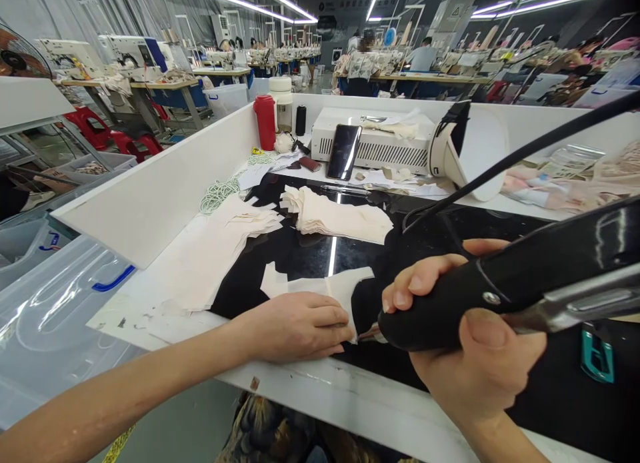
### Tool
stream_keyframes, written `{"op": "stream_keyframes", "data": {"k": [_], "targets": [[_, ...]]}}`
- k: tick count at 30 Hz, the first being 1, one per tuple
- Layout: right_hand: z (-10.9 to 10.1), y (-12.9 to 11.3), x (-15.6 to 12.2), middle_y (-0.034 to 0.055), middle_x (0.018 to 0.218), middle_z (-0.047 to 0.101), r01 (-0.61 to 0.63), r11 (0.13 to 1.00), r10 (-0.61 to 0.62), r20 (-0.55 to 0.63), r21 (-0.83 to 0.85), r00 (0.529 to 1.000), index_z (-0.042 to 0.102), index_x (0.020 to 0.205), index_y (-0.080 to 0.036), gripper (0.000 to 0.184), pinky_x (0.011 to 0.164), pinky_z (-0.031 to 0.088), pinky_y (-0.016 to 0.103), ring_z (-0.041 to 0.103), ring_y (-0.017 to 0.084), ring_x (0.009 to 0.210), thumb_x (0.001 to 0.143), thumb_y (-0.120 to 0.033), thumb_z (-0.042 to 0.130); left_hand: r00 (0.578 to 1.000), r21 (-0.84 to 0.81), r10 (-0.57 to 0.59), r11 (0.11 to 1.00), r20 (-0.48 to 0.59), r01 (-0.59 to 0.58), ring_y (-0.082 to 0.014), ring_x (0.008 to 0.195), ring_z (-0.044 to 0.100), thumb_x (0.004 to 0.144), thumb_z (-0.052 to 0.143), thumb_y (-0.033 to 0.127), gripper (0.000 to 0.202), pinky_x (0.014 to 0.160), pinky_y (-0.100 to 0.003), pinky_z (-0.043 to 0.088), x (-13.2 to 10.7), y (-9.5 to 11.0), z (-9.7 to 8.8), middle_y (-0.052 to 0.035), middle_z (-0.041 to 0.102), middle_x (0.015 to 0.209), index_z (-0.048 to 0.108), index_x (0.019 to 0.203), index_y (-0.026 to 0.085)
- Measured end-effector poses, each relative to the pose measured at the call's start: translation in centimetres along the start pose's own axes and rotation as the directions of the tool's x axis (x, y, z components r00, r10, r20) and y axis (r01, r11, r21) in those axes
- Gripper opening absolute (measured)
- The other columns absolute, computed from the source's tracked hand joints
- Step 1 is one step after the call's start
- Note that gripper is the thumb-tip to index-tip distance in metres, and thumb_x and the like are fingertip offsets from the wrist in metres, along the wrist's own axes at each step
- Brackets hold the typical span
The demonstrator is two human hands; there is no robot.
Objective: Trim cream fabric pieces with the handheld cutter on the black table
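Observation:
My left hand (295,326) lies flat on a cream fabric piece (343,286) near the front edge of the black work surface (395,253). Its fingers are stretched out and press the cloth down. My right hand (483,343) is wrapped round a black corded hand tool (555,263) with a metal lever along its side. The rounded end of the tool is just right of the fabric piece, and I cannot see whether they touch. Behind my left hand are a stack of cream fabric pieces (345,216) and another stack (220,250) to the left.
A smartphone (344,151) leans against a white vented box (395,143) at the back. A red bottle (265,122) stands at the back left, near green cord (220,195). Teal-handled snips (597,356) lie at right. The tool's black cable (500,160) crosses overhead.

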State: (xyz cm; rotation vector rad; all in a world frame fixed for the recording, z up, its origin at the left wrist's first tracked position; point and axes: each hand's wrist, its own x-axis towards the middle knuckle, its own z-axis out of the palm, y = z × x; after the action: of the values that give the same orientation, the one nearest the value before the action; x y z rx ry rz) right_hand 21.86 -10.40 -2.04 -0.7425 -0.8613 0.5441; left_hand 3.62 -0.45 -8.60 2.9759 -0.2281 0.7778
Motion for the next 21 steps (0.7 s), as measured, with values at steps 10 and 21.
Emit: {"op": "stream_keyframes", "data": {"k": [10, 21], "targets": [[0.08, 0.2, -0.1, -0.0053, 0.079, 0.072, 0.027, 0.998, -0.026, -0.015, 0.053, 1.0, 0.073, 0.121, -0.029, 0.052, 0.053, 0.06, 0.031, 0.067, 0.018, 0.06, 0.082, -0.046, 0.102, 1.0, 0.017, 0.005, 1.0, -0.006, -0.005, -0.0199, 0.113, 0.08, 0.123, 0.058, 0.025, 0.028, 0.118, -0.032, 0.063, -0.05, -0.07, 0.05, -0.0118, 0.083, 0.117, 0.08, 0.129, 0.01], [-0.26, 0.13, -0.18, -0.0049, 0.082, 0.075, 0.013, 1.0, -0.013, 0.037, -0.001, 0.999, 0.074, 0.122, -0.031, 0.042, 0.057, 0.064, 0.03, 0.071, 0.017, 0.063, 0.09, -0.044, 0.099, 1.0, 0.0, -0.003, 1.0, -0.005, 0.003, -0.0199, 0.112, 0.081, 0.124, 0.055, 0.025, 0.029, 0.116, -0.032, 0.064, -0.02, -0.09, -0.07, -0.0112, 0.084, 0.116, 0.08, 0.129, 0.011]]}}
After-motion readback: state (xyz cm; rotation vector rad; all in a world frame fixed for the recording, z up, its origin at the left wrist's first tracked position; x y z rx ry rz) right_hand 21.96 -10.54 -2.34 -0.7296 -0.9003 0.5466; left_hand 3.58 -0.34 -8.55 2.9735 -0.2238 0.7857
